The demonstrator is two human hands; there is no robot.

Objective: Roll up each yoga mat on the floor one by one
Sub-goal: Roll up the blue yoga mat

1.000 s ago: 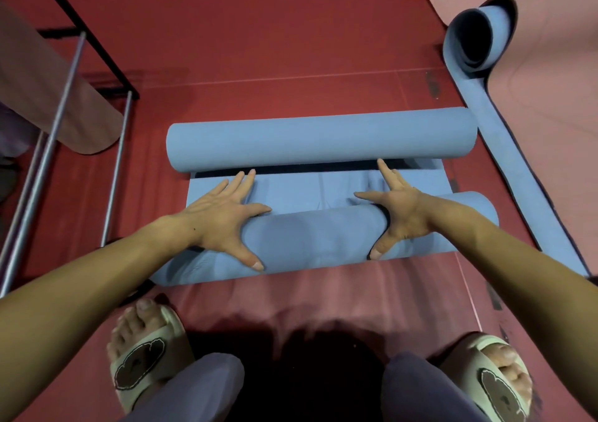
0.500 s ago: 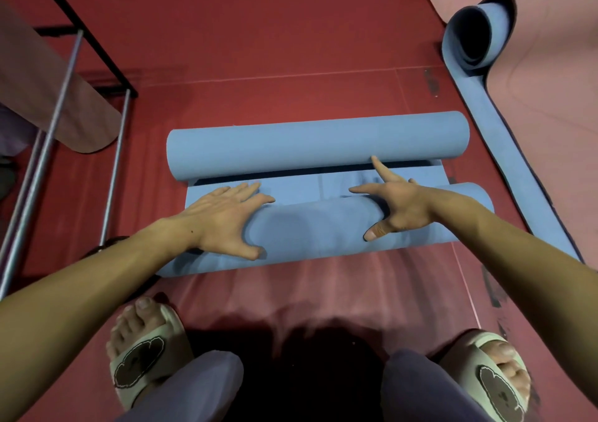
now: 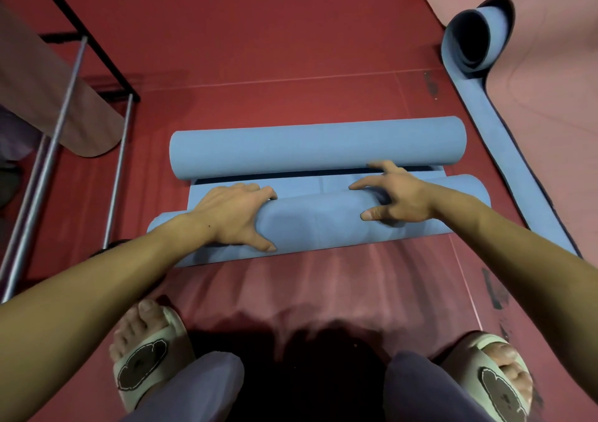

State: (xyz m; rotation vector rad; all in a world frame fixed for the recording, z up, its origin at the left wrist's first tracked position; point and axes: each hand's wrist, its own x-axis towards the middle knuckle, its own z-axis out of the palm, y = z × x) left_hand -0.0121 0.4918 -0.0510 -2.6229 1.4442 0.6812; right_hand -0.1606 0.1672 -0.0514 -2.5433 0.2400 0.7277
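Nearest are the person's two feet in pale slides (image 3: 147, 366), each with a dark round patch on the strap, and dark trouser knees on the red floor (image 3: 291, 49), which looks smooth with thin pale seam lines.

Just beyond, the near blue roll (image 3: 318, 224) of the yoga mat lies crosswise, a soft matte cylinder with faint pressed marks on its skin. Compared with half a second ago it has moved further away, and the flat strip (image 3: 307, 187) between it and the far blue roll (image 3: 317, 148) is narrower.

The left hand (image 3: 231, 216) lies over the left part of the near roll, fingers curled over its far side and thumb spread on the near side; a second ago those fingers were straight and flat on the mat. The right hand (image 3: 396, 196) sits on the right part, fingers spread wide and bent, thumb on the near side, one fingertip reaching the dark gap under the far roll.

The far roll is a smooth, even tube, close to the near one.

Far right, another blue mat (image 3: 475, 41) lies partly rolled, its open end showing a dark core, beside a pink mat (image 3: 550, 97). Far left stand metal rails (image 3: 61, 123).
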